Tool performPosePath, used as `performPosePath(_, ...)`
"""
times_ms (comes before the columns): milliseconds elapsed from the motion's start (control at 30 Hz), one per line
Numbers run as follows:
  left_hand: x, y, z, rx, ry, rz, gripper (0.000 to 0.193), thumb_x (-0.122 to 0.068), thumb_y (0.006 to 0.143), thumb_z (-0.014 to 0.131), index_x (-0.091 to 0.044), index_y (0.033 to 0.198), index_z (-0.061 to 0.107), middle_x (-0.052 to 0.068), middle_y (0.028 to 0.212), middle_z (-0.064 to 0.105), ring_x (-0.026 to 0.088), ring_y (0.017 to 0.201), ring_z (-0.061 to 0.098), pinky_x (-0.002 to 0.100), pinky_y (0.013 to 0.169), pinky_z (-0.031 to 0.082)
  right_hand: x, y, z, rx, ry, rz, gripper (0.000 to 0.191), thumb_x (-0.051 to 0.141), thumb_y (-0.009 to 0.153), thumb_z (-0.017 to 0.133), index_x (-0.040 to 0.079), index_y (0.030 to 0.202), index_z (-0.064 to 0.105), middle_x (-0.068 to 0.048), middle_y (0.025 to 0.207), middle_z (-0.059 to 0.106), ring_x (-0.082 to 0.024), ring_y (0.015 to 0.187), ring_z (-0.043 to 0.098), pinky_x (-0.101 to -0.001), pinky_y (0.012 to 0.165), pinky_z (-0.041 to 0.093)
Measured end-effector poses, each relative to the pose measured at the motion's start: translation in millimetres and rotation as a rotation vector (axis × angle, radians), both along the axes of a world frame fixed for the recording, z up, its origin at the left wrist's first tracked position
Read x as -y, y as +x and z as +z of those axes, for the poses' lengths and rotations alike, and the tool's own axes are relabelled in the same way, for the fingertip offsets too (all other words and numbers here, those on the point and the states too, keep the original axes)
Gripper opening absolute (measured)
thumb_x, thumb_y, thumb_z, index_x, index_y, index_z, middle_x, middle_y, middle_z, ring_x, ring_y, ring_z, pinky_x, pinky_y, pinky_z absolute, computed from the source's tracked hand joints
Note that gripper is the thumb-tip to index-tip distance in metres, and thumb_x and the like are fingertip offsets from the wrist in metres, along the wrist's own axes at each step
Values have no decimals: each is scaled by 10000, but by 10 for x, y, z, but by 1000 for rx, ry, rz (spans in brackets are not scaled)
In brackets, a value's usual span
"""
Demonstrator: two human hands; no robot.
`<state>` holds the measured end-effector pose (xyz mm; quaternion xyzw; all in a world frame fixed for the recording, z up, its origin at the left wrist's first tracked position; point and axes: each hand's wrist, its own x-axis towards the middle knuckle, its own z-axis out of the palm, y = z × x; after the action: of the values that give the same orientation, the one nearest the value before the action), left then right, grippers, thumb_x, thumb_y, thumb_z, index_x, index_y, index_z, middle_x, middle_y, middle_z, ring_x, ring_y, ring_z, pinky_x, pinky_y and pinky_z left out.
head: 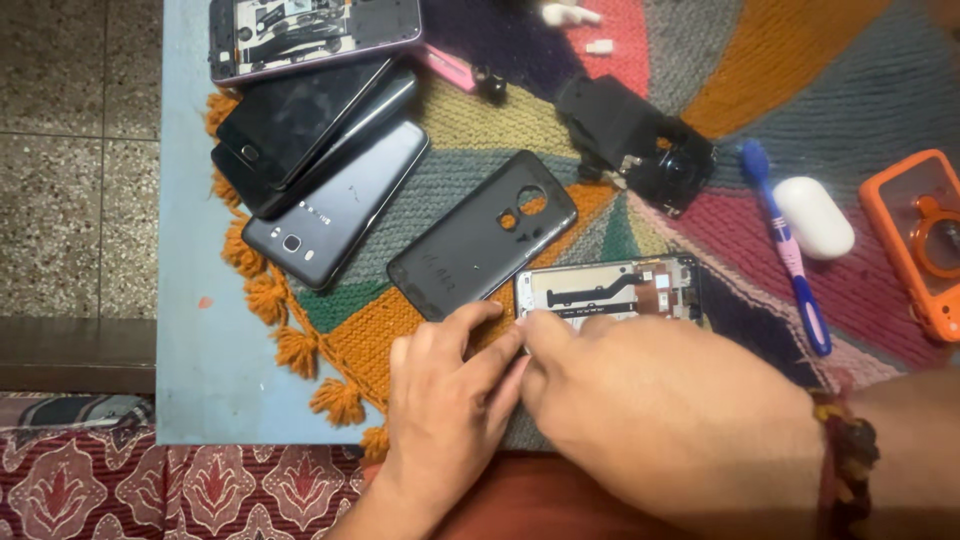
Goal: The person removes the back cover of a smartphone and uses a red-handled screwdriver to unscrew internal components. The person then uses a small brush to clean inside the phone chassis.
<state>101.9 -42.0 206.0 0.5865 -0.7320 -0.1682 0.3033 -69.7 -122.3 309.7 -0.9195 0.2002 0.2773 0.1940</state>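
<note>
Both hands, left [445, 395] and right [650, 400], on opened phone [610, 290] beside back cover [485, 235]

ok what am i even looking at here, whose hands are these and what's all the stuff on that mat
This is a single picture from a camera worn on a person's head, looking down at their own two bare hands. There is no machine here.

The left hand and right hand meet at the near end of an opened phone with its insides showing. Whether they grip it or only press on it is hidden.

Everything lies on a colourful knitted mat on a pale blue table. Beside the opened phone is a black back cover. At the far left is a pile of phones. To the right are a blue toothbrush, a white oval case and an orange phone case.
</note>
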Motion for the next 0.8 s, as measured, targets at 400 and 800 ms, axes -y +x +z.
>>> performPosePath(400,23,-20,-2,4,34,7,358,-188,765,800,-147,1118,760,45,1241,662,256,1004,603,397,848,414,-45,-45,-96,91,-14,-52,326,179,849,608,-27,1096,651,-186,976,650,-284,748,702,-396,608,571)
performPosePath(800,2,-14,-15,-10,36,0,337,-156,744,801,-119,1076,762,58,1254,653,265,1016,600,402,846,413,22,49,7,19,80,-90,333,195,894,589,-44,1125,605,-189,967,647,-293,783,710,-388,620,587)
